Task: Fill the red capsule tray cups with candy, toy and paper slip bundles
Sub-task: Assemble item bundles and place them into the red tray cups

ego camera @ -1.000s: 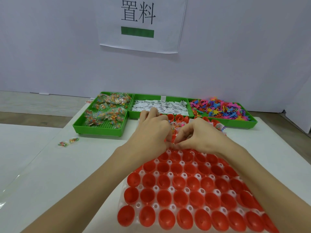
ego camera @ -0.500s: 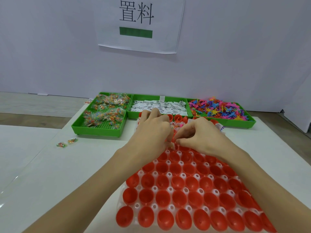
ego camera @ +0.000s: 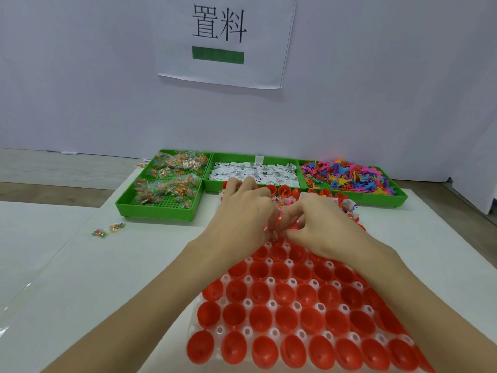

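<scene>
The red capsule tray (ego camera: 293,313) lies on the white table in front of me, its near rows of red cups showing no contents. Both hands meet over the tray's far-middle rows. My left hand (ego camera: 244,214) and my right hand (ego camera: 320,224) have curled fingers and pinch a small bundle (ego camera: 279,227) between them; it is mostly hidden. Filled cups (ego camera: 349,207) with slips and toys show past my right hand. Behind stand three green trays: candy packets (ego camera: 166,181), paper slips (ego camera: 255,170), colourful plastic toys (ego camera: 349,175).
Two loose candy packets (ego camera: 107,230) lie on the table left of the capsule tray. A white wall with a printed sign (ego camera: 219,36) rises behind the green trays. The table's edge (ego camera: 457,232) runs diagonally on the right.
Both hands stay together over the same far-middle cups, with only small finger movements. The view has shifted slightly.
</scene>
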`<action>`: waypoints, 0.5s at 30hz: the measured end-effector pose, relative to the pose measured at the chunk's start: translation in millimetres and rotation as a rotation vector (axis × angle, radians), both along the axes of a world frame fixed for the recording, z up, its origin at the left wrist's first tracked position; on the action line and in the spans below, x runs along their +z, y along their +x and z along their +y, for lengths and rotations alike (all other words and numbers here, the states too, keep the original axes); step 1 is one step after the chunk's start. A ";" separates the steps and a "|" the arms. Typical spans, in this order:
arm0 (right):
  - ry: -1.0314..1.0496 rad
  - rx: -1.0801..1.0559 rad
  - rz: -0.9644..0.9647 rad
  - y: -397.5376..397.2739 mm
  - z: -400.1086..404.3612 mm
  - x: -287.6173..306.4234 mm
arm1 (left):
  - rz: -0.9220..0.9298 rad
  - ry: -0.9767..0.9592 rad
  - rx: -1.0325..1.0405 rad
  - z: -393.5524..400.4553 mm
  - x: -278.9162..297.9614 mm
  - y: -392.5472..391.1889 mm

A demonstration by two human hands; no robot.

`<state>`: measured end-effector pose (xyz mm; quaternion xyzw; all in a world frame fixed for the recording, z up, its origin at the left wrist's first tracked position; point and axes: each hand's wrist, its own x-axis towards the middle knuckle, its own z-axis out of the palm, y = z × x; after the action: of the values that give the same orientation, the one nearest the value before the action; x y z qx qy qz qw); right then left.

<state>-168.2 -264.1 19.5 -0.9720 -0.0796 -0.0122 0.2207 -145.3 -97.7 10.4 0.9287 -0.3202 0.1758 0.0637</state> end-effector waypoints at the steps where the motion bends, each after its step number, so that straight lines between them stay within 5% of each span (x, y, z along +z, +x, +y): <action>1: -0.006 -0.001 -0.006 -0.2 -1.3 1.4 | 0.013 -0.004 -0.004 -0.1 -0.4 0.6; 12: 0.332 -0.105 -0.113 -27.5 -32.2 8.8 | 0.296 -0.228 -0.050 26.2 17.8 20.9; 15: 0.410 -0.104 -0.139 -39.7 -38.8 10.1 | 0.167 -0.346 0.125 57.8 22.2 45.1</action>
<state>-207.9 -302.9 29.6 -0.9064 -0.0400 -0.1063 0.4068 -100.2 -40.0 32.6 0.9333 -0.2206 0.1543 0.2376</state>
